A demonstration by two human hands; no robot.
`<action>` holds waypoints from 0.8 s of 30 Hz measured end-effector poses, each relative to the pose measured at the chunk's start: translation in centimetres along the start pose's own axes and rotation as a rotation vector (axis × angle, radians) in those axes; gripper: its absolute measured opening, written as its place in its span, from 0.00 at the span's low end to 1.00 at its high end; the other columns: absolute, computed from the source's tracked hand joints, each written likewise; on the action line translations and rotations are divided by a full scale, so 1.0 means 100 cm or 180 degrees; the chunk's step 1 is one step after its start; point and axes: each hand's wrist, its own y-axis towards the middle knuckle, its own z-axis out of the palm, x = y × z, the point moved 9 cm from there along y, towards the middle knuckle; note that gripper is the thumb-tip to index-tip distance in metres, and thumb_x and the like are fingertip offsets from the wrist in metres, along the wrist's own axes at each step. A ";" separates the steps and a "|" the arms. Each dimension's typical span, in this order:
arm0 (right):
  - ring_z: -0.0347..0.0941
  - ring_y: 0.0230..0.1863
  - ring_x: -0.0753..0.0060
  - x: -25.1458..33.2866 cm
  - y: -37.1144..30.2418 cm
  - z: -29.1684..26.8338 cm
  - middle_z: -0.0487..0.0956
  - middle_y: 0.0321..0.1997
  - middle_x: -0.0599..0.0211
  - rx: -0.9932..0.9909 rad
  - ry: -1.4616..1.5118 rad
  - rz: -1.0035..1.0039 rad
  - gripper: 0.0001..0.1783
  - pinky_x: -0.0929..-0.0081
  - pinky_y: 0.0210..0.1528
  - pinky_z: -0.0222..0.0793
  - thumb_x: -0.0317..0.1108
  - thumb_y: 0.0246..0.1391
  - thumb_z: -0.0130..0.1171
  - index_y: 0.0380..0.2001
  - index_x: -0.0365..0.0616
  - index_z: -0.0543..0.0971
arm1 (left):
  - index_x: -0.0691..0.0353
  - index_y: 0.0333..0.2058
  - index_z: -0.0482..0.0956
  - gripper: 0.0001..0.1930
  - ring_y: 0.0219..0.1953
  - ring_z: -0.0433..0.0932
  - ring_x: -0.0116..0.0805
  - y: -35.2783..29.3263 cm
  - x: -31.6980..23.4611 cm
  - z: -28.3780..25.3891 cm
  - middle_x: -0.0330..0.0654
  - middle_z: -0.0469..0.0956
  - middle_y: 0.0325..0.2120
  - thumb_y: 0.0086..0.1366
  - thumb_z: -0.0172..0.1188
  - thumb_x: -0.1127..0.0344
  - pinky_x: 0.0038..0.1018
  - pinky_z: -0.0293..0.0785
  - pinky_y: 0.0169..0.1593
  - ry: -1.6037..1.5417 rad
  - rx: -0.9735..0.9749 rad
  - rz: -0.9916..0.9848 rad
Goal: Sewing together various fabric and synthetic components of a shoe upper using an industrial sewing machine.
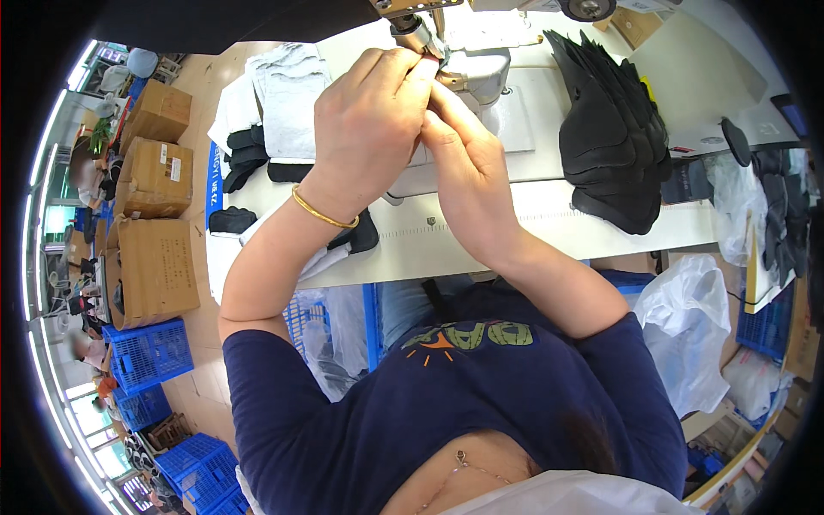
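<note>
My left hand (371, 124), below a gold bangle, is closed right at the needle end of a sewing machine (415, 36), its fingers pinched together. Against it, my right hand (463, 154) is also closed, with thumb and fingers pressed together beside the machine's raised grey post bed (482, 75). Whatever lies between the fingertips is hidden by the hands. Beneath my left wrist, a black padded piece with white edging (365, 233) lies at the table's front edge; I cannot tell whether it joins what the fingers hold.
Right of the machine lies a fanned stack of black shaped pieces (611, 137). White cloth pieces (290, 99) and black pieces (246, 159) lie on the white table (438, 245) at left. Cardboard boxes (159, 270) and blue crates (148, 354) line the left floor; a plastic bag (685, 318) hangs at right.
</note>
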 end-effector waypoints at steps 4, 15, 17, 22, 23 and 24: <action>0.71 0.37 0.76 -0.013 -0.002 -0.005 0.79 0.39 0.55 -0.0084 -0.0046 -0.0018 0.22 0.73 0.41 0.70 0.32 0.68 0.46 0.60 0.30 0.69 | 0.63 0.40 0.82 0.19 0.36 0.78 0.34 0.002 0.000 0.002 0.38 0.77 0.33 0.45 0.64 0.73 0.28 0.77 0.34 0.0043 0.0179 -0.0176; 0.73 0.20 0.47 -0.015 0.011 -0.004 0.75 0.20 0.49 -0.0236 -0.1195 -0.0768 0.05 0.59 0.26 0.67 0.27 0.59 0.56 0.32 0.35 0.76 | 0.64 0.40 0.82 0.18 0.38 0.78 0.38 0.006 0.007 0.001 0.39 0.77 0.33 0.46 0.61 0.76 0.31 0.77 0.35 -0.0253 0.0461 -0.0402; 0.72 0.20 0.48 -0.016 0.011 -0.005 0.75 0.20 0.49 -0.0236 -0.1159 -0.0637 0.06 0.59 0.26 0.67 0.27 0.59 0.55 0.30 0.35 0.75 | 0.64 0.40 0.82 0.18 0.38 0.78 0.38 0.005 0.006 0.000 0.39 0.77 0.33 0.46 0.61 0.76 0.31 0.77 0.35 -0.0202 0.0441 -0.0385; 0.71 0.18 0.51 -0.016 0.009 -0.005 0.74 0.19 0.49 -0.0212 -0.0911 -0.0361 0.07 0.61 0.25 0.65 0.26 0.59 0.54 0.28 0.34 0.75 | 0.64 0.40 0.81 0.18 0.39 0.77 0.38 0.005 0.004 0.000 0.39 0.76 0.34 0.46 0.61 0.76 0.32 0.77 0.37 -0.0302 0.0472 -0.0436; 0.70 0.17 0.54 -0.015 0.008 -0.004 0.74 0.19 0.49 -0.0213 -0.0760 -0.0331 0.06 0.62 0.24 0.65 0.25 0.60 0.54 0.29 0.34 0.75 | 0.64 0.41 0.81 0.18 0.39 0.77 0.38 0.004 0.004 0.000 0.39 0.76 0.34 0.47 0.61 0.76 0.32 0.77 0.37 -0.0320 0.0499 -0.0457; 0.70 0.17 0.57 -0.015 0.008 -0.004 0.74 0.19 0.49 -0.0218 -0.0611 -0.0301 0.06 0.64 0.24 0.65 0.25 0.60 0.53 0.30 0.34 0.76 | 0.64 0.41 0.81 0.18 0.39 0.77 0.38 0.003 0.005 -0.001 0.39 0.76 0.34 0.47 0.61 0.76 0.32 0.77 0.37 -0.0327 0.0501 -0.0455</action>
